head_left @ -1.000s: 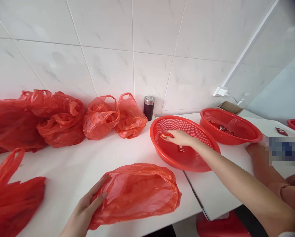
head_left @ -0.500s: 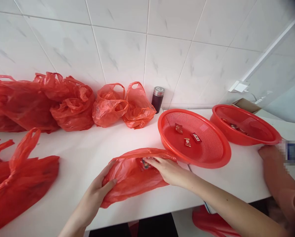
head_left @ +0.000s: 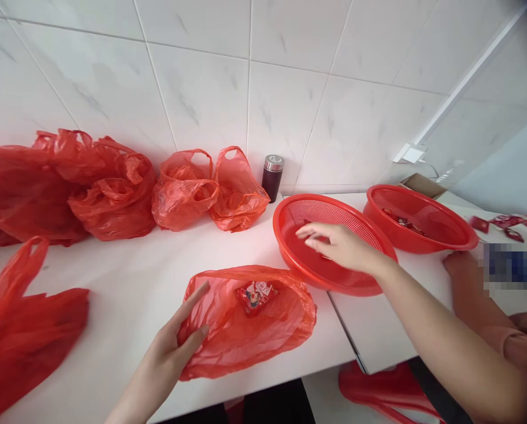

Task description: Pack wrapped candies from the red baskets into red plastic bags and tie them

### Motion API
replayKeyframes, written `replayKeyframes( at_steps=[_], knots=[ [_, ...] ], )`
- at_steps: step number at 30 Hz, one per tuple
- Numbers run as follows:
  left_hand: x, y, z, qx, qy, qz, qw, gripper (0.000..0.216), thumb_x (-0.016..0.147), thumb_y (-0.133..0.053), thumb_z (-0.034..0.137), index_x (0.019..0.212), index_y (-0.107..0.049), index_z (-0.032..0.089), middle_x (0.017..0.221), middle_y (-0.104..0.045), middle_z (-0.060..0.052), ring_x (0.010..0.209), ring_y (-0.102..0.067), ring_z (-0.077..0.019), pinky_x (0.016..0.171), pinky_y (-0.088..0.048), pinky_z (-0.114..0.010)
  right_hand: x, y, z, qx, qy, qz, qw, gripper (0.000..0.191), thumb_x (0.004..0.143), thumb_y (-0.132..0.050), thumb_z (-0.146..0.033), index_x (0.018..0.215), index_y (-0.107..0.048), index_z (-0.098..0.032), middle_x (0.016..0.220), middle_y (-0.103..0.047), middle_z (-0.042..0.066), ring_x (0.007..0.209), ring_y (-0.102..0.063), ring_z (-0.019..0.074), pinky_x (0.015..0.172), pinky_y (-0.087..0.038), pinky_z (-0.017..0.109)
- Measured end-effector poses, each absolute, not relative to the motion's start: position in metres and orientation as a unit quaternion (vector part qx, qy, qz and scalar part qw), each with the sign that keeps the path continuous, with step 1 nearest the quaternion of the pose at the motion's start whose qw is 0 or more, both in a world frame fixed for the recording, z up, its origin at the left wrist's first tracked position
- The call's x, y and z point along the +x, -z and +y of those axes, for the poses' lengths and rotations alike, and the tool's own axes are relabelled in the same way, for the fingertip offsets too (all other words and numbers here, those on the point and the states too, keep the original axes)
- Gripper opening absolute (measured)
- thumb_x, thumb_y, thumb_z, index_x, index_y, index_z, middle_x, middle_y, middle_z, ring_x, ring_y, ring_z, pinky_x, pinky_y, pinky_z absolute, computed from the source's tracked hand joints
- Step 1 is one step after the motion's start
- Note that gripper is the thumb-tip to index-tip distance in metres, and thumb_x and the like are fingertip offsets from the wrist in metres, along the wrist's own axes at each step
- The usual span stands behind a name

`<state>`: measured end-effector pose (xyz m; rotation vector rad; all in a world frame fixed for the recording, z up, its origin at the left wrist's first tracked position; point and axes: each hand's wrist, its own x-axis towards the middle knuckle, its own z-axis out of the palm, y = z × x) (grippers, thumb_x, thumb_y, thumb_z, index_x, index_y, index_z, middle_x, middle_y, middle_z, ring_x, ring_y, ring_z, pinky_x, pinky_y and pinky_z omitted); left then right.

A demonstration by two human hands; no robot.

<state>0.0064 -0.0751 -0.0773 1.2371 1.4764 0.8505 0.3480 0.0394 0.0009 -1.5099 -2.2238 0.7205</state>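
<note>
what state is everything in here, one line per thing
open bag, mouth wide
red packet, lying inside open bag
left hand, thumb and index finger spread at open bag's edge
near basket, upright, contents partly hidden
right hand, fingers loosely bent over near basket
far basket, upright, holding small packets
flask, upright, lid on
left foreground bag, handle raised, contents unclear

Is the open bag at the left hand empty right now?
No: a red printed packet lies inside the open red bag at the left hand.
</note>
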Motion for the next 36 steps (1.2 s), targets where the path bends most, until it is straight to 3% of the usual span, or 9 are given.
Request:
replayKeyframes(
  at_steps=[5, 7, 11, 14, 18, 23, 28, 32, 36],
  knots=[
    [0.013, 0.072, -0.081, 0.503, -0.410, 0.634, 0.421, 0.067, 0.080, -0.060, 0.054, 0.143, -0.044, 0.034, 0.151, -0.042, 0.001, 0.143, -0.027, -0.0285, 0.117, -0.020, -0.042, 0.397, 0.037, 0.088, -0.651, -0.194, -0.727, -0.101, 0.067, 0.077, -0.067, -0.030, 0.140, -0.045, -0.026, 0.125, -0.059, 0.014, 0.110, -0.059, 0.0322, 0.084, -0.048, 0.040],
    [0.014, 0.070, -0.084, 0.495, -0.418, 0.640, 0.414, 0.068, 0.081, -0.059, 0.054, 0.144, -0.040, 0.036, 0.153, -0.039, 0.002, 0.144, -0.026, -0.0276, 0.117, -0.021, -0.041, 0.402, 0.052, 0.093, -0.649, -0.198, -0.723, -0.130, 0.064, 0.073, -0.069, -0.028, 0.134, -0.051, -0.024, 0.121, -0.060, 0.015, 0.108, -0.059, 0.0338, 0.081, -0.048, 0.040],
    [0.012, 0.067, -0.088, 0.457, -0.417, 0.644, 0.449, 0.073, 0.083, -0.057, 0.054, 0.148, -0.027, 0.042, 0.153, -0.038, 0.000, 0.136, -0.041, -0.0284, 0.106, -0.043, -0.040, 0.401, 0.053, 0.094, -0.629, -0.205, -0.745, -0.085, 0.016, 0.078, -0.059, -0.016, 0.093, -0.066, -0.017, 0.101, -0.066, 0.012, 0.091, -0.064, 0.0266, 0.078, -0.048, 0.037],
    [0.007, 0.070, -0.090, 0.435, -0.436, 0.643, 0.455, 0.078, 0.082, -0.058, 0.055, 0.150, -0.023, 0.040, 0.152, -0.039, -0.003, 0.132, -0.046, -0.0291, 0.095, -0.052, -0.035, 0.385, 0.031, 0.087, -0.612, -0.231, -0.756, 0.003, 0.014, 0.089, -0.048, -0.019, 0.096, -0.060, -0.018, 0.097, -0.068, 0.009, 0.085, -0.065, 0.0196, 0.077, -0.050, 0.033],
    [0.001, 0.079, -0.093, 0.427, -0.444, 0.637, 0.464, 0.080, 0.080, -0.062, 0.055, 0.149, -0.025, 0.041, 0.154, -0.037, -0.003, 0.128, -0.050, -0.0295, 0.089, -0.055, -0.033, 0.331, 0.005, 0.051, -0.462, -0.456, -0.714, 0.263, 0.019, 0.092, -0.048, -0.027, 0.107, -0.056, -0.018, 0.102, -0.069, 0.008, 0.087, -0.068, 0.0175, 0.077, -0.055, 0.033],
    [0.002, 0.078, -0.096, 0.459, -0.447, 0.635, 0.432, 0.063, 0.080, -0.061, 0.055, 0.137, -0.052, 0.031, 0.146, -0.048, -0.002, 0.134, -0.043, -0.0305, 0.106, -0.043, -0.038, 0.255, 0.025, 0.005, -0.355, -0.619, -0.680, 0.172, 0.021, 0.093, -0.048, -0.025, 0.108, -0.061, -0.019, 0.095, -0.069, 0.005, 0.082, -0.069, 0.0151, 0.073, -0.058, 0.031],
    [0.006, 0.073, -0.097, 0.469, -0.459, 0.625, 0.423, 0.058, 0.081, -0.061, 0.053, 0.133, -0.056, 0.027, 0.143, -0.052, -0.002, 0.136, -0.041, -0.0295, 0.113, -0.033, -0.042, 0.249, 0.033, 0.017, -0.399, -0.496, -0.743, 0.206, 0.033, 0.096, -0.042, -0.024, 0.127, -0.054, -0.025, 0.123, -0.062, 0.009, 0.080, -0.068, 0.0130, 0.069, -0.058, 0.028],
    [0.005, 0.075, -0.097, 0.464, -0.455, 0.630, 0.425, 0.064, 0.080, -0.061, 0.053, 0.138, -0.051, 0.028, 0.144, -0.051, -0.002, 0.135, -0.042, -0.0292, 0.111, -0.035, -0.040, 0.301, 0.016, 0.067, -0.483, -0.346, -0.762, 0.257, 0.027, 0.095, -0.044, -0.027, 0.119, -0.057, -0.023, 0.115, -0.067, 0.009, 0.087, -0.068, 0.0172, 0.072, -0.057, 0.031],
    [0.006, 0.075, -0.100, 0.480, -0.459, 0.615, 0.425, 0.066, 0.078, -0.065, 0.051, 0.139, -0.050, 0.029, 0.147, -0.048, -0.002, 0.136, -0.040, -0.0289, 0.111, -0.036, -0.039, 0.367, 0.033, 0.120, -0.621, -0.160, -0.763, 0.077, 0.048, 0.091, -0.052, -0.029, 0.138, -0.043, -0.024, 0.137, -0.054, 0.010, 0.121, -0.054, 0.0243, 0.099, -0.045, 0.038]
  ],
)
